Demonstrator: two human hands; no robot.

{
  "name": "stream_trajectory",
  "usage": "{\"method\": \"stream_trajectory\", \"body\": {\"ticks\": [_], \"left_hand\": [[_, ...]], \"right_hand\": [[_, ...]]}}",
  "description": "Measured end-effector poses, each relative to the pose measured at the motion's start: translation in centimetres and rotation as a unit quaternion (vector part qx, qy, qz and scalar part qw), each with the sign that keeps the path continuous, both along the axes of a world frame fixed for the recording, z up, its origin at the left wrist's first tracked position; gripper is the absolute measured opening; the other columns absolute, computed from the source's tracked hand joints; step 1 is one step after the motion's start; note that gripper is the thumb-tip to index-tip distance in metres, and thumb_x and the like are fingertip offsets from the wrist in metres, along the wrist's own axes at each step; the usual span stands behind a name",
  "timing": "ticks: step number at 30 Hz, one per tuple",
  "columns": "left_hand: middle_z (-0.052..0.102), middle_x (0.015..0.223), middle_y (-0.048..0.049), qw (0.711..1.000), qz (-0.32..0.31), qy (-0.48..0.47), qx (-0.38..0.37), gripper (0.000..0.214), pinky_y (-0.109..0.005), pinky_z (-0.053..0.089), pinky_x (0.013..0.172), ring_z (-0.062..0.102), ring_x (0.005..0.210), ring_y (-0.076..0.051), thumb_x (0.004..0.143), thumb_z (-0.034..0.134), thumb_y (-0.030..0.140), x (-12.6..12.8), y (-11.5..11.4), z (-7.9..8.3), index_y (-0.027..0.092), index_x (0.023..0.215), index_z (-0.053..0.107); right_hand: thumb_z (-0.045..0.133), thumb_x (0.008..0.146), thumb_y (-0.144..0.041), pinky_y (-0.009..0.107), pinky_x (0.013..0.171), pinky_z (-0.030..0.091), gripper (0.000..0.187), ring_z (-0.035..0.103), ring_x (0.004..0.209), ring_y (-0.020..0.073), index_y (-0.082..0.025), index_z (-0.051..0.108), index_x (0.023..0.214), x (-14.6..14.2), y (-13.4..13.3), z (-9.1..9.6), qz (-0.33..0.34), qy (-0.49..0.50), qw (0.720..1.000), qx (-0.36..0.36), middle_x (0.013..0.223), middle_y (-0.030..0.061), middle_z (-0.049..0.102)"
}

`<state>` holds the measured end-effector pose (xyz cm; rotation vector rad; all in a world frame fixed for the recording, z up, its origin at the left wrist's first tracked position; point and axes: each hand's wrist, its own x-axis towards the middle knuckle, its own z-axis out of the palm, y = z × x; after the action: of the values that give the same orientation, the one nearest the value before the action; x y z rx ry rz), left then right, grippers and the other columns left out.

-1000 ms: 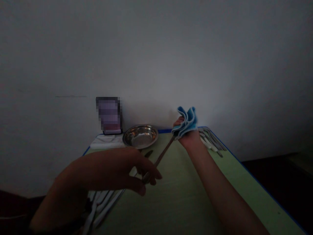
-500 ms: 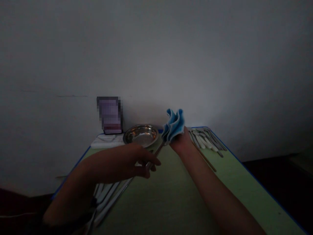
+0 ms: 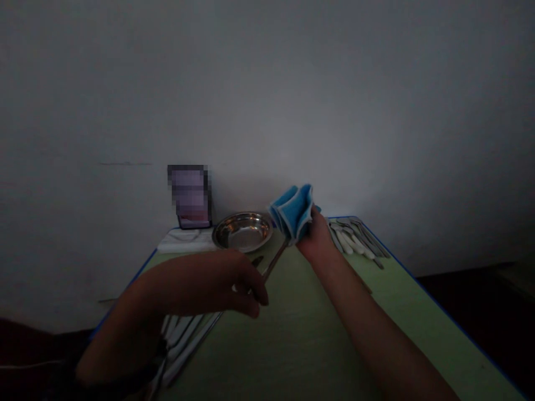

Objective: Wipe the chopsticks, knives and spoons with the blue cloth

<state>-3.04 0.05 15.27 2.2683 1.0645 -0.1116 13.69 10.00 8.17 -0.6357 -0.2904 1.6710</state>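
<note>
My left hand (image 3: 234,284) is closed on the near end of a long metal utensil (image 3: 273,263) and holds it above the green table (image 3: 301,328). The utensil slants up and to the right. My right hand (image 3: 317,239) grips a bunched blue cloth (image 3: 292,211) that is wrapped round the utensil's far end, so that end is hidden. Both hands are raised over the middle of the table, in front of a shiny metal bowl (image 3: 242,230).
Several pieces of cutlery (image 3: 355,239) lie in a row at the back right of the table. More cutlery (image 3: 184,345) lies at the near left under my left arm. A white folded cloth (image 3: 184,240) and a small upright screen (image 3: 190,196) stand at the back left by the wall.
My right hand with the blue cloth has slid left and down along the utensil toward my left hand. My left hand has shifted only slightly.
</note>
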Motion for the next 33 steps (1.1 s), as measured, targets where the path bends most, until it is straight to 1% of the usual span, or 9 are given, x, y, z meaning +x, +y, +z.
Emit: {"method": "stream_trajectory", "body": {"ticks": [3, 6, 8, 11, 15, 18, 20, 27, 33], "left_hand": [[0.071, 0.09, 0.0006, 1.0, 0.016, -0.021, 0.002, 0.024, -0.023, 0.044, 0.069, 0.064, 0.083, -0.018, 0.082, 0.057, 0.024, -0.8, 0.9, -1.1, 0.027, 0.104, 0.066], [0.068, 0.088, -0.0003, 0.999, 0.03, -0.042, 0.004, 0.027, -0.023, 0.044, 0.068, 0.062, 0.081, -0.017, 0.085, 0.048, 0.021, -1.4, 1.6, -2.0, 0.025, 0.108, 0.061], [0.065, 0.086, -0.0009, 0.998, 0.033, -0.049, 0.029, 0.025, -0.023, 0.044, 0.065, 0.06, 0.077, -0.016, 0.087, 0.043, 0.022, -1.5, 1.9, -2.3, 0.023, 0.107, 0.059], [0.061, 0.082, -0.0011, 0.993, 0.048, -0.069, 0.088, 0.023, -0.022, 0.043, 0.061, 0.055, 0.07, -0.014, 0.09, 0.038, 0.024, -1.3, 2.2, -2.3, 0.019, 0.105, 0.055], [0.06, 0.079, 0.0, 0.972, 0.087, -0.155, 0.156, 0.021, -0.021, 0.042, 0.057, 0.054, 0.064, -0.012, 0.091, 0.04, 0.031, -0.7, 2.2, -2.1, 0.019, 0.108, 0.044], [0.054, 0.061, 0.0059, 0.965, 0.086, -0.185, 0.167, 0.02, -0.018, 0.036, 0.047, 0.047, 0.051, -0.009, 0.091, 0.042, 0.034, -0.1, 1.8, -1.8, 0.019, 0.103, 0.044], [0.049, 0.054, 0.0074, 0.961, 0.084, -0.196, 0.173, 0.019, -0.018, 0.031, 0.043, 0.043, 0.045, -0.008, 0.091, 0.041, 0.036, 0.1, 1.5, -1.5, 0.018, 0.096, 0.046], [0.045, 0.053, 0.0062, 0.945, 0.111, -0.225, 0.207, 0.028, -0.02, 0.032, 0.044, 0.043, 0.047, -0.009, 0.091, 0.033, 0.037, 0.5, 0.9, -0.7, 0.019, 0.075, 0.047], [0.041, 0.053, 0.0058, 0.946, 0.09, -0.218, 0.222, 0.03, -0.021, 0.031, 0.044, 0.041, 0.046, -0.01, 0.091, 0.029, 0.035, 0.9, 0.5, -0.3, 0.02, 0.068, 0.043]], "right_hand": [[0.038, 0.089, -0.034, 0.031, 0.072, 0.053, 0.028, 0.063, 0.067, 0.0133, -0.021, 0.063, 0.091, 0.9, 0.5, 0.3, -0.047, 0.0, 0.999, 0.014, 0.07, -0.0023, 0.069], [0.036, 0.089, -0.034, 0.027, 0.064, 0.052, 0.029, 0.057, 0.053, 0.0108, -0.023, 0.063, 0.086, 1.4, 0.1, 0.8, -0.079, 0.0, 0.996, 0.05, 0.057, -0.0056, 0.062], [0.034, 0.088, -0.035, 0.025, 0.056, 0.05, 0.032, 0.049, 0.043, 0.0091, -0.023, 0.061, 0.075, 1.6, -0.3, 1.1, -0.081, 0.006, 0.993, 0.083, 0.048, -0.007, 0.054], [0.028, 0.088, -0.037, 0.022, 0.047, 0.043, 0.042, 0.041, 0.038, 0.0077, -0.021, 0.049, 0.055, 2.0, -0.8, 1.4, -0.094, 0.035, 0.988, 0.118, 0.042, -0.0058, 0.044], [0.023, 0.089, -0.038, 0.022, 0.047, 0.04, 0.048, 0.039, 0.04, 0.0069, -0.021, 0.041, 0.049, 2.6, -0.8, 1.4, -0.09, 0.087, 0.978, 0.166, 0.044, -0.0055, 0.038], [0.027, 0.089, -0.037, 0.022, 0.048, 0.037, 0.046, 0.034, 0.039, 0.0067, -0.02, 0.037, 0.048, 2.4, -0.8, 1.4, -0.07, 0.099, 0.979, 0.165, 0.044, -0.0067, 0.035], [0.031, 0.089, -0.037, 0.023, 0.049, 0.036, 0.044, 0.031, 0.039, 0.0069, -0.02, 0.036, 0.048, 2.0, -0.9, 1.4, -0.06, 0.111, 0.98, 0.155, 0.043, -0.0074, 0.032], [0.034, 0.088, -0.039, 0.025, 0.047, 0.033, 0.042, 0.028, 0.039, 0.008, -0.021, 0.034, 0.05, 1.1, -1.2, 1.2, -0.063, 0.104, 0.984, 0.133, 0.044, -0.008, 0.03], [0.03, 0.089, -0.042, 0.022, 0.044, 0.033, 0.047, 0.029, 0.037, 0.0068, -0.021, 0.033, 0.048, 1.1, -1.2, 1.0, -0.054, 0.125, 0.981, 0.137, 0.042, -0.0076, 0.03]]}}
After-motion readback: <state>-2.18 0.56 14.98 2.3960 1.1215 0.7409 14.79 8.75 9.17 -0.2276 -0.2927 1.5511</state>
